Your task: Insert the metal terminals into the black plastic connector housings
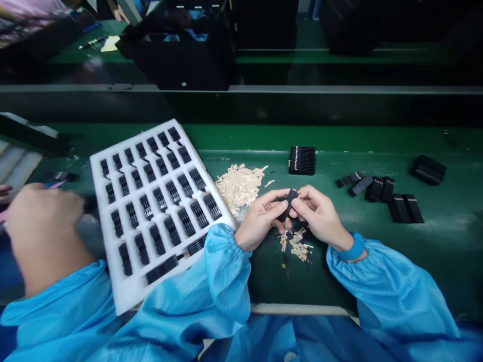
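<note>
My left hand and my right hand meet over the green work surface. Both pinch one small black plastic part between thumbs and fingertips. Just below my hands lies a small scatter of beige paper strips. A larger pile of the same beige strips sits to the upper left of my left hand. Beside that pile a white foam tray holds several rows of black parts in slots.
Loose black parts lie to the right, with a stack behind my hands and another far right. A co-worker's blurred hand in a blue sleeve is at the left, by the tray. A dark conveyor rail runs behind.
</note>
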